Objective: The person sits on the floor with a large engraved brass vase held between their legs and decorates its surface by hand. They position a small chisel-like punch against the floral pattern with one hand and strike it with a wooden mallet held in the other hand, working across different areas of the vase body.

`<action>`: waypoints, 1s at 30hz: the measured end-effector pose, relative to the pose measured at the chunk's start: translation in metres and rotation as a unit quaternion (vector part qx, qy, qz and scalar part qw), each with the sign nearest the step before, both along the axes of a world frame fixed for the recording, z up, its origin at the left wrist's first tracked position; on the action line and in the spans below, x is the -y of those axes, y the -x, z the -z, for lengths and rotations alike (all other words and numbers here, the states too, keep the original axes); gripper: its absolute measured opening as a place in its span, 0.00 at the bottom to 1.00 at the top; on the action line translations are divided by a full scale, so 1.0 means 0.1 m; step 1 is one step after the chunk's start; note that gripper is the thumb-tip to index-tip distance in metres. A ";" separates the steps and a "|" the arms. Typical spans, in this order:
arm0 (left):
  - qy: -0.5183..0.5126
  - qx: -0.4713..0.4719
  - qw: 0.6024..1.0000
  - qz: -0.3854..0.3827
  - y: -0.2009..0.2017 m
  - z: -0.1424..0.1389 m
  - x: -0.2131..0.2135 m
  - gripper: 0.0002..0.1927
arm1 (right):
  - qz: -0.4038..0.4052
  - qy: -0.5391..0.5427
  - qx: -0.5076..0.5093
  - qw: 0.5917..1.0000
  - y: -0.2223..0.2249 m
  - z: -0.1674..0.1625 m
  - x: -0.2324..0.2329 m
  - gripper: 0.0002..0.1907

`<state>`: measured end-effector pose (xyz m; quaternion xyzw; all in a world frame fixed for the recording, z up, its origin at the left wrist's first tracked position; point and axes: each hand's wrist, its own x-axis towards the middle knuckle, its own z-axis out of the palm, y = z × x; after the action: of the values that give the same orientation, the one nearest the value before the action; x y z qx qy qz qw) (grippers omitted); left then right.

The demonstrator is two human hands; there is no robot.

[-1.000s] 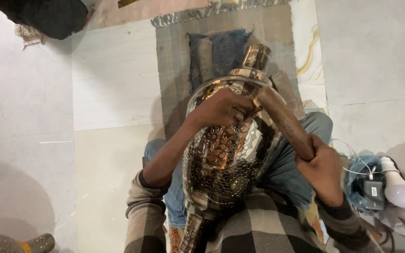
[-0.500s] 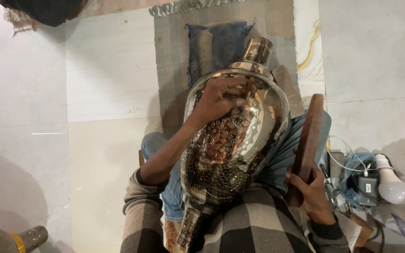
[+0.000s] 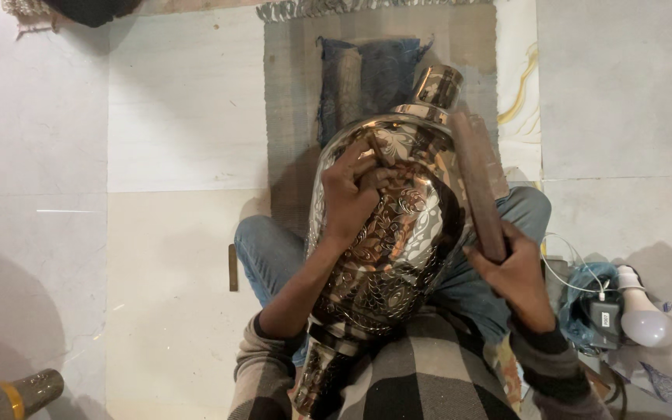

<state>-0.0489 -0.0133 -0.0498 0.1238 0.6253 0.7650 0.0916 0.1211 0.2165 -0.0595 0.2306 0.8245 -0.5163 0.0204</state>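
Since a moment ago the wooden mallet (image 3: 477,183) has swung back in from the side and now lies along the right shoulder of the engraved metal vase (image 3: 390,233), its top end close to the neck. That big vase rests lengthwise across the seated person's lap, neck pointing away over the grey mat (image 3: 293,93) on the floor. From where I stand the left hand (image 3: 351,190) is curled on the upper belly of the vase, fingers closed round what looks like a thin tool pressed to the metal, though the tip is too small to make out. The right hand (image 3: 511,268) is wrapped shut about the lower end of the mallet. To do this stroke well, I'd judge the left hand must keep its point steady on the pattern line and the knees must pin the vase, while the blows stay short and light. A white bulb (image 3: 643,319) lies at the right.
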 end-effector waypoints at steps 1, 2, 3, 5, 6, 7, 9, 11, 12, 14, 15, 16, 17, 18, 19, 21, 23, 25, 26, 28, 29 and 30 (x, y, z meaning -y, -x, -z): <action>0.051 -0.038 0.998 -0.025 -0.01 0.02 -0.02 0.24 | -0.030 -0.037 -0.016 0.999 0.16 -0.13 -0.03 0.20; 0.101 -0.076 0.991 -0.050 -0.02 0.03 -0.04 0.21 | -0.065 -0.074 -0.041 0.994 0.32 -0.25 -0.07 0.20; 0.151 -0.112 0.979 -0.076 -0.03 0.04 -0.06 0.19 | -0.099 -0.112 -0.064 0.987 0.48 -0.36 -0.10 0.21; 0.158 -0.109 0.978 -0.080 -0.03 0.04 -0.09 0.20 | -0.156 -0.155 -0.079 0.972 0.78 -0.59 -0.15 0.23; 0.163 -0.106 0.978 -0.081 -0.03 0.03 -0.09 0.20 | -0.178 -0.162 -0.072 0.968 0.92 -0.70 -0.17 0.25; 0.169 -0.115 0.976 -0.080 -0.03 0.02 -0.10 0.15 | -0.200 -0.169 -0.065 0.963 1.06 -0.82 -0.17 0.27; 0.180 -0.131 0.972 -0.077 -0.02 0.01 -0.10 0.05 | -0.231 -0.143 -0.052 0.961 1.32 -1.05 -0.13 0.27; 0.181 -0.221 0.951 -0.119 -0.02 0.00 -0.10 0.07 | -0.280 -0.141 -0.061 0.948 1.60 -1.30 -0.11 0.25; 0.181 -0.263 0.938 -0.138 -0.02 0.00 -0.10 0.08 | -0.313 -0.151 -0.075 0.935 1.73 -1.41 -0.11 0.22; 0.172 -0.135 0.969 -0.114 -0.02 0.01 -0.11 0.16 | -0.387 -0.247 -0.065 0.886 1.93 -1.59 -0.12 0.20; 0.166 -0.071 0.979 -0.099 -0.01 0.02 -0.11 0.20 | -0.423 -0.332 -0.039 0.842 2.01 -1.66 -0.14 0.20; 0.170 -0.087 0.977 -0.099 0.00 0.03 -0.12 0.20 | -0.454 -0.413 -0.013 0.790 2.06 -1.70 -0.14 0.21; 0.173 -0.104 0.974 -0.099 0.01 0.04 -0.12 0.20 | -0.443 -0.421 -0.042 0.791 2.09 -1.69 -0.12 0.21; 0.176 -0.120 0.972 -0.098 0.03 0.05 -0.12 0.20 | -0.431 -0.429 -0.070 0.791 2.09 -1.68 -0.11 0.22; 0.176 -0.159 0.967 -0.088 0.05 0.06 -0.12 0.18 | -0.419 -0.438 -0.097 0.790 2.09 -1.65 -0.10 0.22; 0.176 -0.235 0.953 -0.072 0.08 0.06 -0.10 0.16 | -0.428 -0.380 -0.102 0.814 2.06 -1.57 -0.10 0.21; 0.127 -0.136 0.983 0.001 0.14 0.06 -0.08 0.19 | -0.416 -0.369 -0.084 0.827 2.01 -1.49 -0.13 0.19; 0.134 -0.115 0.983 0.046 0.23 0.06 -0.08 0.22 | -0.379 -0.406 -0.045 0.830 1.93 -1.44 -0.22 0.17; 0.167 -0.143 0.974 0.053 0.28 0.05 -0.07 0.23 | -0.366 -0.340 -0.051 0.865 1.89 -1.42 -0.26 0.16; 0.161 -0.132 0.973 0.102 0.35 0.05 -0.05 0.24 | -0.334 -0.199 -0.057 0.920 1.76 -1.33 -0.31 0.15; 0.119 -0.098 0.978 0.142 0.41 0.06 -0.06 0.25 | -0.327 -0.243 -0.011 0.913 1.70 -1.29 -0.34 0.16; 0.079 -0.062 0.979 0.180 0.45 0.06 -0.07 0.25 | -0.320 -0.285 0.036 0.903 1.62 -1.24 -0.36 0.16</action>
<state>-0.0935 -0.0068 -0.0556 0.2741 0.6553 0.6753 0.1985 -0.0407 0.2525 0.0647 -0.0311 0.9646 -0.2164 0.1472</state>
